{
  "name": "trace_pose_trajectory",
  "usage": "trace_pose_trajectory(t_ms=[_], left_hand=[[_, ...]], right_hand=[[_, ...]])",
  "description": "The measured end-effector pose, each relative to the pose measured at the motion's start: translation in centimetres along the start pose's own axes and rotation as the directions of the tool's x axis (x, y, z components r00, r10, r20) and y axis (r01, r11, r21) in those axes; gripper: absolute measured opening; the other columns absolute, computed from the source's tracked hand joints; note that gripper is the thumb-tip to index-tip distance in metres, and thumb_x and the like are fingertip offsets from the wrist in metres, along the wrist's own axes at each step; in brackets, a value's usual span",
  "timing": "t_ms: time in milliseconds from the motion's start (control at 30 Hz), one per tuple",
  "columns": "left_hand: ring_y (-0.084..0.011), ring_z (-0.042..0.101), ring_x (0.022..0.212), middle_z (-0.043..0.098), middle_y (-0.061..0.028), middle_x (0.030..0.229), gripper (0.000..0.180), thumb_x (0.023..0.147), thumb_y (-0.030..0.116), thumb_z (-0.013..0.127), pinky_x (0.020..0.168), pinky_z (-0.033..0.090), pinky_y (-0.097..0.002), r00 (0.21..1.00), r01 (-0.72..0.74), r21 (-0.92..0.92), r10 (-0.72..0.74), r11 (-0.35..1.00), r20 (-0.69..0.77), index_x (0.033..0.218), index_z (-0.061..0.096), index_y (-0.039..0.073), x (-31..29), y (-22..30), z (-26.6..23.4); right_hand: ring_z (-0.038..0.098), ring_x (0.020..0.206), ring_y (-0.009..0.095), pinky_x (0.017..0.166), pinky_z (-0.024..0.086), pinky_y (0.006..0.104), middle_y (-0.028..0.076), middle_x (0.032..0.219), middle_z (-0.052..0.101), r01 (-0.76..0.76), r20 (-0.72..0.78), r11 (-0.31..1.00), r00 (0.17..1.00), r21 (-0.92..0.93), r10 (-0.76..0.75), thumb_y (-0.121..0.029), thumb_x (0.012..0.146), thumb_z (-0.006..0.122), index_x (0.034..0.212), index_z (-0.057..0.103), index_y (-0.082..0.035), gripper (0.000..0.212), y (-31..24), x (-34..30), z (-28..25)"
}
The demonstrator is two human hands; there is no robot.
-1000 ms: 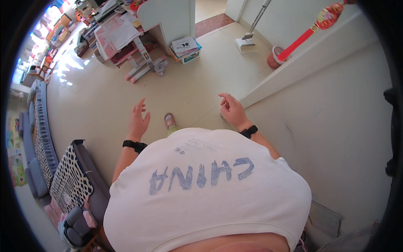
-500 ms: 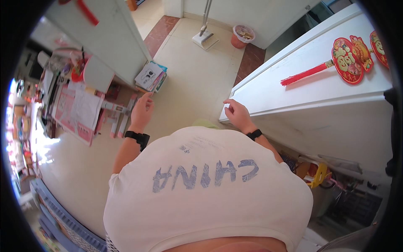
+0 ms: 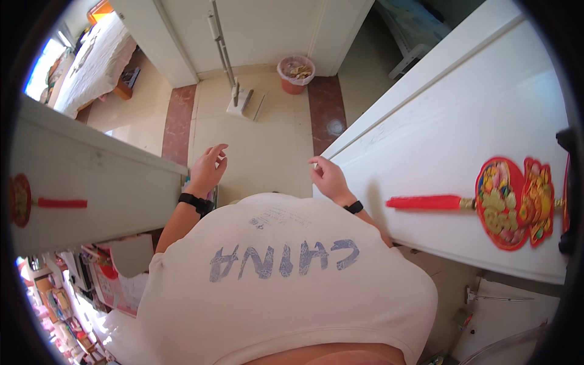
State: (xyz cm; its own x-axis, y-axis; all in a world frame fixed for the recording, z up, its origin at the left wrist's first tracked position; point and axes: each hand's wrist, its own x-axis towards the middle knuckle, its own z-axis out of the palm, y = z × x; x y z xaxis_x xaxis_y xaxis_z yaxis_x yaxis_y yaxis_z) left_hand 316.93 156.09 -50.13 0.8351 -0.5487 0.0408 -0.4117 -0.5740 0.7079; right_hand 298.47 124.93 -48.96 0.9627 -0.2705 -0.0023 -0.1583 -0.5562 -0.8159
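Observation:
My left hand [image 3: 208, 169] is raised in front of me with its fingers loosely bent and apart, holding nothing. A black band [image 3: 196, 202] circles that wrist. On the other side, my right hand [image 3: 330, 180] is also empty, its fingers slightly curled and spread; it hovers near the edge of the white wall [image 3: 389, 134] on the right. That wrist wears a dark band [image 3: 353, 207] too. Ahead on the tiled floor stands a flat mop [image 3: 237, 103] with a grey handle, beside a red waste bin [image 3: 292, 86] lined with a bag.
White walls flank me on both sides, with a red tasselled ornament [image 3: 502, 204] hanging on the right one and another [image 3: 20, 201] on the left. Doorways open ahead; a bed [image 3: 100, 58] shows through the left one. A cluttered desk [image 3: 118, 298] lies behind left.
I have moved forward between the walls, and the view has turned slightly right. The desk has slid back, the bed has come into sight, and both hands stay empty.

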Motion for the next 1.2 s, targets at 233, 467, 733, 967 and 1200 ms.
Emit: trace_pose_trajectory(t_ms=[233, 467, 733, 967, 1200], left_hand=[[-0.0216, 0.067, 0.082, 0.064, -0.0061, 0.103, 0.034, 0.090, 0.013, 0.060, 0.071, 0.053, -0.0367, 0.954, -0.153, 0.018, 0.143, 0.988, 0.264, 0.123, 0.060, 0.014, 12.7, -1.5, 1.4], [-0.0228, 0.067, 0.084, 0.064, -0.0067, 0.102, 0.034, 0.089, 0.015, 0.060, 0.073, 0.054, -0.0368, 0.899, -0.352, -0.016, 0.343, 0.936, 0.274, 0.123, 0.060, 0.015, 29.9, -1.9, 1.5], [-0.0232, 0.067, 0.085, 0.065, -0.0077, 0.104, 0.036, 0.089, 0.014, 0.060, 0.074, 0.054, -0.0374, 0.803, -0.412, -0.149, 0.436, 0.899, 0.407, 0.125, 0.060, 0.014, 46.0, -1.4, 3.3], [-0.0239, 0.068, 0.083, 0.069, -0.0097, 0.097, 0.028, 0.090, 0.014, 0.062, 0.072, 0.054, -0.0358, 0.596, -0.583, -0.252, 0.617, 0.773, 0.513, 0.118, 0.063, 0.010, 57.0, 6.3, 10.3], [-0.0256, 0.067, 0.085, 0.069, -0.0101, 0.098, 0.025, 0.089, 0.014, 0.062, 0.076, 0.053, -0.0360, 0.363, -0.684, -0.343, 0.708, 0.644, 0.605, 0.113, 0.066, 0.008, 65.9, 19.0, 19.2]], right_hand=[[0.062, 0.065, 0.025, 0.061, 0.048, 0.0347, 0.011, 0.073, 0.063, -0.190, -0.170, 0.982, 0.967, -0.002, 0.187, -0.014, 0.088, 0.064, 0.104, 0.062, -0.004, 0.020, 3.0, 4.0, -0.4], [0.060, 0.065, 0.023, 0.061, 0.048, 0.0331, 0.010, 0.083, 0.064, -0.271, -0.380, 0.948, 0.905, -0.166, 0.192, -0.009, 0.085, 0.062, 0.106, 0.062, -0.004, 0.022, 4.8, 13.2, -2.3], [0.064, 0.072, 0.025, 0.065, 0.051, 0.0345, 0.009, 0.086, 0.065, -0.289, -0.580, 0.932, 0.806, -0.218, 0.114, -0.007, 0.083, 0.063, 0.104, 0.062, -0.007, 0.021, 2.4, 26.2, -6.3], [0.056, 0.067, 0.033, 0.059, 0.045, 0.0401, 0.013, 0.077, 0.056, -0.340, -0.653, 0.902, 0.752, -0.267, 0.090, -0.021, 0.090, 0.066, 0.073, 0.054, -0.002, 0.028, 5.2, 31.1, -10.8], [0.063, 0.074, 0.026, 0.067, 0.051, 0.0357, 0.012, 0.094, 0.066, -0.444, -0.823, 0.896, 0.504, 0.014, 0.263, -0.014, 0.090, 0.062, 0.105, 0.063, -0.007, 0.016, 9.3, 31.5, -17.5]])
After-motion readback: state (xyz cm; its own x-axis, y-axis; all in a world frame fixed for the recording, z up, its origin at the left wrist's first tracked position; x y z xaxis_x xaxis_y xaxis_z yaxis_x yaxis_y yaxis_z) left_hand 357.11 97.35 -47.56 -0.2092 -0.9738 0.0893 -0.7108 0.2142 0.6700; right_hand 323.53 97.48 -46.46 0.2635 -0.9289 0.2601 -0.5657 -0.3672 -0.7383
